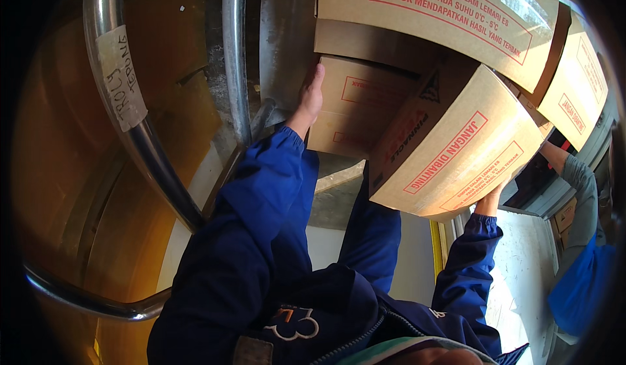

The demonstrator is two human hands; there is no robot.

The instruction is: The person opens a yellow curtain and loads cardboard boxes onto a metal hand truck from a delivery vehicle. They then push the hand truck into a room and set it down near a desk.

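A brown cardboard box (450, 150) with red print is tilted in front of me. My right hand (490, 199) grips its lower right edge; the box hides most of those fingers. My left hand (312, 98) lies stretched out along the left end of another cardboard box (355, 101), behind the tilted one. Another person's arm (577, 176) reaches in from the right, its hand close to the tilted box's right edge. Whether that hand touches the box, I cannot tell.
A large cardboard box (443, 13) sits above at the back, with another box (580, 78) to its right. Curved metal trolley rails (143, 143) stand on my left, one carrying a paper label (122, 78). A pale surface (521, 261) lies at the lower right.
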